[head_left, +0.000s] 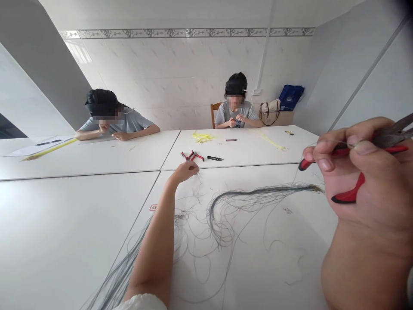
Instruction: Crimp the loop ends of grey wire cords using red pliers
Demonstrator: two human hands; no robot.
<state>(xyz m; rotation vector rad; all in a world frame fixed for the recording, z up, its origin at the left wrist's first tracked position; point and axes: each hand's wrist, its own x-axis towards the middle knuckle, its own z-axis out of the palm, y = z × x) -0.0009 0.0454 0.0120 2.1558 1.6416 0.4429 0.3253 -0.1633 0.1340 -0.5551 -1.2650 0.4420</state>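
My right hand (368,172), close to the camera at the right, is wrapped round pliers with red-and-black handles (350,191). Their metal jaws point to the right. Between its thumb and finger it also pinches a thin wire (296,172) that droops toward the table. My left hand (188,171) reaches forward with fingers closed; what they hold, if anything, is too small to name. Fine wire scraps (199,191) lie just below those fingers. A bundle of thin grey-green wires (251,191) curves across the table between my hands.
More grey wires (118,275) lie beside my left forearm. Beyond my left hand are other red-handled pliers (196,156) and black thread snips (215,158). Two people sit across the white table (80,224), near yellow strands (203,137) and a yellow cutter (289,132).
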